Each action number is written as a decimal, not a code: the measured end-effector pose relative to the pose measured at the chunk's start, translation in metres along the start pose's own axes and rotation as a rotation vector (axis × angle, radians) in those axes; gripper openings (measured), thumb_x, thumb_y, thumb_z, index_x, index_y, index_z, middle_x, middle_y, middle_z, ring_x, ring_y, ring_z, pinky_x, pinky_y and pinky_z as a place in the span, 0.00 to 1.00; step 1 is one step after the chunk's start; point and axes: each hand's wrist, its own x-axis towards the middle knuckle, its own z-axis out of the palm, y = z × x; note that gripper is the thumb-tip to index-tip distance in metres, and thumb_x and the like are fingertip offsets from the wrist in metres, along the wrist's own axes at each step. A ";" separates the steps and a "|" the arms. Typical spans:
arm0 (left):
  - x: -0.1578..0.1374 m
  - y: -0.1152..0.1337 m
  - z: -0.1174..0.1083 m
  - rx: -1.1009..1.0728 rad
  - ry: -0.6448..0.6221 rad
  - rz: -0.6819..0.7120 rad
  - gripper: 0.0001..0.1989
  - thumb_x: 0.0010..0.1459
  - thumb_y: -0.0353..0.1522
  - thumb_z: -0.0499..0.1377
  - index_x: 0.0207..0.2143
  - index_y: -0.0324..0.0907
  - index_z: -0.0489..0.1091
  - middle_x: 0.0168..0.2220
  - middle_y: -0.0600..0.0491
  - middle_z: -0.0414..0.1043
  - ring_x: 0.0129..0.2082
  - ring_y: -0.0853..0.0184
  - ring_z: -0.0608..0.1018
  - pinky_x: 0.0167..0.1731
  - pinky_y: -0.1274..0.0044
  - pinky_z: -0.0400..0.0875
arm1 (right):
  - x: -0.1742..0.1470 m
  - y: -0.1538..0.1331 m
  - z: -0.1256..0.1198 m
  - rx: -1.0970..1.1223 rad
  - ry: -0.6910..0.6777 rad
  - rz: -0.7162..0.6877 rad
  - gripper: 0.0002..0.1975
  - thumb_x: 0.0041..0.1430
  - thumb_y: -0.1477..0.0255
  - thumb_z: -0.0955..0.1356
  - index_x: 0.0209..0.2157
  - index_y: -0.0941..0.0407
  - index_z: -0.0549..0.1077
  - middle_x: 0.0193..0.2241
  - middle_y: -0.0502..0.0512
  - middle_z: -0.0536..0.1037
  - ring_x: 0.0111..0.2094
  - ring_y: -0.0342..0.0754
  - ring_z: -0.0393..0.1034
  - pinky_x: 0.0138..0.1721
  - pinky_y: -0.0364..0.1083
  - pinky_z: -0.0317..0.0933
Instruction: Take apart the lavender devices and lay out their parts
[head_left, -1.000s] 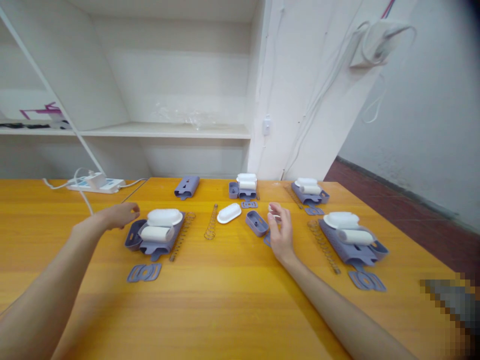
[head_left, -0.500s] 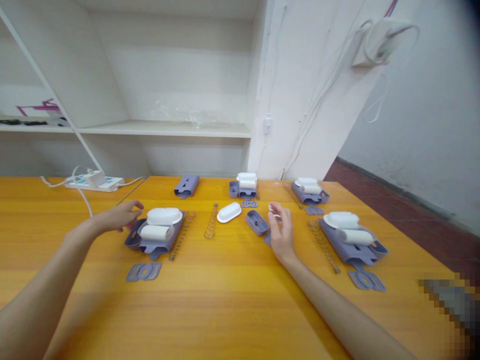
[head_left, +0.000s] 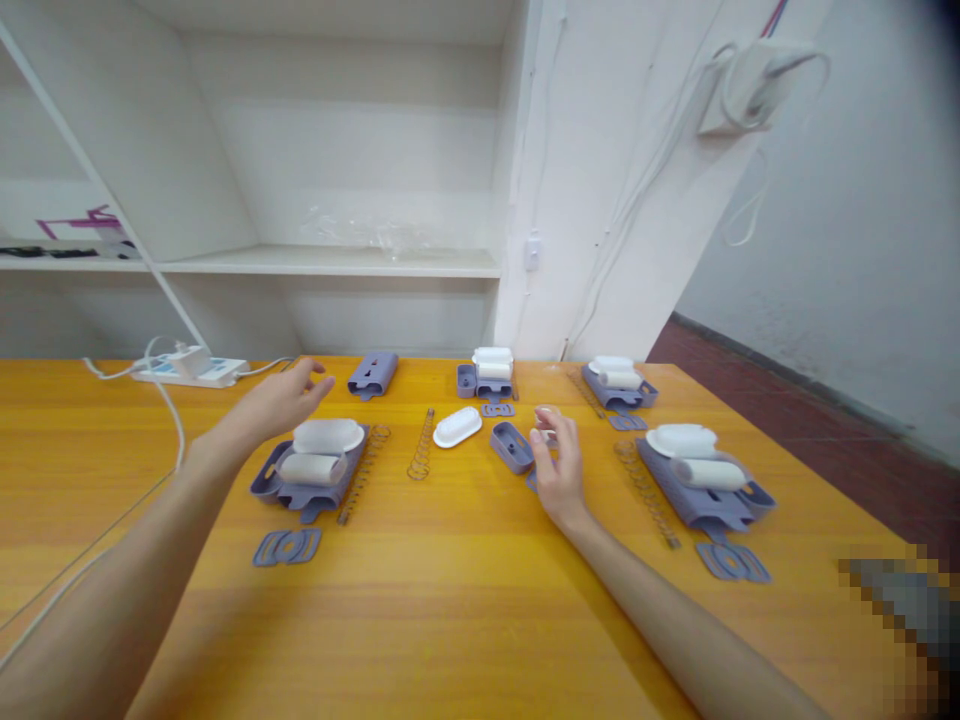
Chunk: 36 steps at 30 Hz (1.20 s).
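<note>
My left hand (head_left: 289, 393) is raised above the table with fingers stretched out and nothing in them. It is nearest to a purple case (head_left: 373, 374) with dark slots, a short way to its right. My right hand (head_left: 559, 465) is curled round a small clear piece (head_left: 548, 437) with a pale rim, mostly hidden by the fingers. Beside that hand lies an open purple oval tray (head_left: 512, 447), and a flat purple piece (head_left: 532, 480) shows partly behind the hand. A white oval lid (head_left: 457, 427) and a metal coil spring (head_left: 421, 445) lie further left.
Similar sets of purple cases, white lids and rolls sit at the left (head_left: 311, 468), right (head_left: 705, 475), far middle (head_left: 493, 372) and far right (head_left: 619, 380). Springs and flat purple rings (head_left: 287, 547) lie beside them. A power strip (head_left: 191, 368) with cables stands at back left.
My left hand has moved right and away from me, from beside the left set towards the far purple case. My right hand stays almost where it was.
</note>
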 end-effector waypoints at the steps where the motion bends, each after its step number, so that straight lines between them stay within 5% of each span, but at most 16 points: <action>1: -0.002 0.015 -0.003 -0.001 0.026 0.038 0.25 0.57 0.47 0.44 0.49 0.39 0.61 0.40 0.45 0.74 0.40 0.58 0.75 0.40 0.71 0.68 | 0.000 0.000 0.000 -0.008 -0.003 -0.007 0.14 0.60 0.67 0.62 0.47 0.55 0.66 0.43 0.58 0.67 0.43 0.50 0.63 0.47 0.53 0.59; 9: -0.022 0.119 0.003 -0.068 0.103 0.328 0.18 0.59 0.42 0.48 0.46 0.41 0.63 0.44 0.47 0.71 0.43 0.60 0.73 0.44 0.69 0.66 | -0.001 0.002 -0.001 -0.053 -0.007 -0.042 0.14 0.60 0.67 0.62 0.47 0.55 0.66 0.43 0.57 0.67 0.44 0.50 0.63 0.49 0.54 0.57; 15: -0.037 0.173 0.040 -0.079 0.145 0.413 0.14 0.59 0.39 0.50 0.44 0.43 0.64 0.42 0.48 0.71 0.44 0.59 0.71 0.44 0.68 0.65 | 0.001 0.001 -0.003 -0.095 0.017 -0.052 0.13 0.62 0.69 0.60 0.47 0.55 0.66 0.44 0.58 0.67 0.47 0.51 0.61 0.50 0.54 0.57; 18: -0.054 0.192 0.063 -0.062 0.159 0.477 0.12 0.60 0.37 0.48 0.44 0.43 0.64 0.42 0.47 0.69 0.44 0.60 0.69 0.43 0.69 0.63 | -0.002 -0.001 -0.005 -0.181 -0.087 -0.207 0.13 0.61 0.71 0.60 0.47 0.55 0.66 0.41 0.58 0.70 0.44 0.51 0.63 0.46 0.54 0.58; 22: -0.081 0.205 0.088 -0.071 0.135 0.628 0.16 0.58 0.33 0.50 0.49 0.43 0.61 0.46 0.47 0.66 0.48 0.59 0.66 0.46 0.68 0.60 | -0.013 -0.010 -0.003 -0.309 -0.388 -0.583 0.06 0.57 0.74 0.62 0.31 0.56 0.70 0.26 0.54 0.71 0.29 0.46 0.63 0.31 0.46 0.56; 25: -0.093 0.205 0.100 -0.083 0.072 0.702 0.15 0.54 0.35 0.53 0.46 0.42 0.63 0.43 0.47 0.67 0.44 0.58 0.67 0.44 0.68 0.61 | -0.020 -0.017 0.001 -0.352 -0.465 -0.737 0.11 0.56 0.74 0.62 0.20 0.56 0.66 0.19 0.51 0.68 0.22 0.43 0.59 0.25 0.45 0.49; 31: -0.097 0.196 0.116 -0.071 -0.028 0.637 0.06 0.56 0.33 0.51 0.33 0.42 0.65 0.34 0.50 0.70 0.33 0.64 0.72 0.29 0.76 0.60 | -0.022 -0.019 0.001 -0.369 -0.488 -0.713 0.11 0.57 0.72 0.62 0.21 0.56 0.65 0.19 0.50 0.69 0.22 0.42 0.59 0.25 0.45 0.47; 36: -0.096 0.194 0.122 -0.042 -0.074 0.567 0.14 0.62 0.35 0.44 0.29 0.42 0.67 0.29 0.51 0.73 0.28 0.66 0.74 0.26 0.77 0.59 | -0.017 -0.009 -0.001 -0.365 -0.415 -0.586 0.13 0.59 0.73 0.61 0.20 0.56 0.63 0.18 0.49 0.67 0.22 0.41 0.58 0.26 0.44 0.47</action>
